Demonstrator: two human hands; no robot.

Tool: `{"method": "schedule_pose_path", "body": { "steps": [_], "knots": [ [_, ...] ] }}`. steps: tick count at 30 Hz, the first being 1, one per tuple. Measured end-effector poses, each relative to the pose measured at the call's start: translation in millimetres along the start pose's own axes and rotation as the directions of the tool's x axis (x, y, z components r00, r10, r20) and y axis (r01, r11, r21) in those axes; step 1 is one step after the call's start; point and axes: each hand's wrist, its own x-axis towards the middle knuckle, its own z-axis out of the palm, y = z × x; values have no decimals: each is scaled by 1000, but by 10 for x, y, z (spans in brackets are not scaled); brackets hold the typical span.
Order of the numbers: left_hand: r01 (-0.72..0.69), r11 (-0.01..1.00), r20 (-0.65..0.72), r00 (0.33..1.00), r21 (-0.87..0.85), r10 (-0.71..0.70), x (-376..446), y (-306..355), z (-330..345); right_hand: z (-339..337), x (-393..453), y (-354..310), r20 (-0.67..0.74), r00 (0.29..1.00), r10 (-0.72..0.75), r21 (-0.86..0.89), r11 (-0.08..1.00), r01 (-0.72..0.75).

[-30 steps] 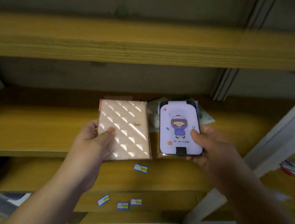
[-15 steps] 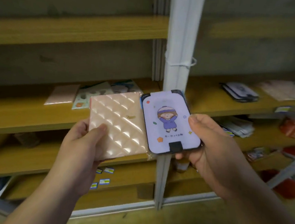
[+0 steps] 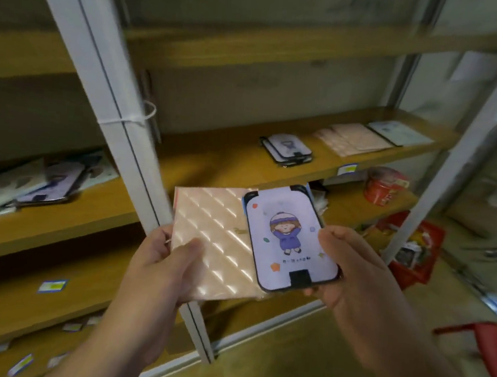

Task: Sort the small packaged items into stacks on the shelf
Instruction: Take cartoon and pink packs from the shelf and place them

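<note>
Left hand [image 3: 160, 258] grips the pink quilted pack [image 3: 212, 239] at its lower-left corner, thumb curled on top, fingers under. Right hand [image 3: 345, 272] grips the lilac cartoon pack [image 3: 290, 240] along its right edge, thumb on the face. Lilac pack overlaps the pink pack's right edge; both are held in the air in front of the shelf [image 3: 228, 162], off its front edge, by the white upright [image 3: 120, 123].

On the shelf right of the upright: lilac stack [image 3: 286, 149] mid-shelf, pink stack [image 3: 353, 139] near the right end, pale blue pack [image 3: 399, 132] just beside it at the far right, touching or overlapping, can't tell which. Left of the upright: unsorted pile [image 3: 40, 179], blurred. Red tin [image 3: 384, 185] on the shelf below, red basket [image 3: 413, 251] on the floor.
</note>
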Motion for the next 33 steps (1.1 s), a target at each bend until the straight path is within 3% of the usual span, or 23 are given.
{"method": "schedule_pose_path", "body": {
  "steps": [8, 14, 19, 21, 24, 26, 29, 33],
  "knots": [
    [6, 1000, 106, 994, -11, -5, 715, -105, 789, -567, 627, -318, -84, 995, -46, -63, 997, 41],
    [7, 998, 98, 995, -70, -1, 1439, -8, 1084, -733, 1531, -566, -115, 993, -36, -35, 999, 32],
    [-18, 994, -18, 1000, -104, 16, 1837, 93, 1126, -661, 2424, -698, -190, 974, -123, -194, 977, 85],
    [-30, 992, -77, 997, -126, 20, 1935, 130, 1131, -575, 2756, -655, -121, 981, -152, -219, 968, 124],
    [-26, 990, -126, 992, -140, 8, 2065, 135, 1110, -419, 3164, -505, -50, 995, -91, -349, 934, 68],
    [-29, 989, -140, 990, -145, 8, 2119, 144, 1108, -304, 3389, -410, -19, 997, -72, -463, 885, 55],
    [-39, 988, -158, 987, -151, 14, 2163, 128, 1120, -154, 3649, -363, 48, 988, -146, -670, 729, 140],
    [-52, 993, -237, 971, -101, 26, 2224, 79, 1135, -134, 3860, -332, 167, 946, -278, -877, 396, 271]
  ]
}}
